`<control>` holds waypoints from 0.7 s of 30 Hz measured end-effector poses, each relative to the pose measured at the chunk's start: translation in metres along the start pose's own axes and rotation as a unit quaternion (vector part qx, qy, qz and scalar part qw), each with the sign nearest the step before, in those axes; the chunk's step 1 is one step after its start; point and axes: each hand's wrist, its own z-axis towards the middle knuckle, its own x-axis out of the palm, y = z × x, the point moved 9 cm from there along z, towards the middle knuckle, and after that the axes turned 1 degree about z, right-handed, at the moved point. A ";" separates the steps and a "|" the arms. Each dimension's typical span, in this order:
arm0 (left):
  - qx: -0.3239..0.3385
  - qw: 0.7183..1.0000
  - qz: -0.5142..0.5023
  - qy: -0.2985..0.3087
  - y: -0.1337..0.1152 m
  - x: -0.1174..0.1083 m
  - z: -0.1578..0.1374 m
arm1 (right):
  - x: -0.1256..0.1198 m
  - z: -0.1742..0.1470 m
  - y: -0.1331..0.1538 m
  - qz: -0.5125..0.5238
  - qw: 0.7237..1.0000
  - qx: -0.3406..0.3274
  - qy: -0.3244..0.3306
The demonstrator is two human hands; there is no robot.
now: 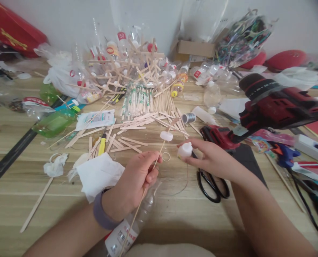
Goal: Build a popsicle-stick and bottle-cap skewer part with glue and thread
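My left hand (141,175) pinches a thin bamboo skewer (137,210) that slants up and away from me. A white bottle cap (166,136) sits near the skewer's far end, with a flat wooden stick (173,123) just beyond it. My right hand (205,157) is closed around a small white plastic bottle (185,150), a little right of the cap and apart from it. Below my left wrist lies a clear plastic bottle (127,232) with a label, partly hidden by the forearm. A small ring (166,156) lies between my hands.
Black-handled scissors (212,187) lie below my right hand, beside a red cordless drill (268,107). Loose craft sticks (127,142), a yellow cutter (102,144), white tissue (100,175) and a wire spool (188,118) lie ahead. Plastic bottles (123,44) crowd the back.
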 end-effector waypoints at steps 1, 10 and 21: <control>-0.001 1.000 -0.004 -0.003 0.000 0.000 0.000 | 0.000 -0.005 0.006 -0.008 1.000 -0.010 0.022; -0.024 0.999 -0.040 0.002 0.002 0.005 -0.005 | -0.018 -0.026 0.047 0.011 0.995 -0.095 0.014; -0.044 0.998 -0.050 0.008 0.006 0.006 -0.006 | -0.048 -0.037 0.068 -0.110 0.978 -0.124 -0.124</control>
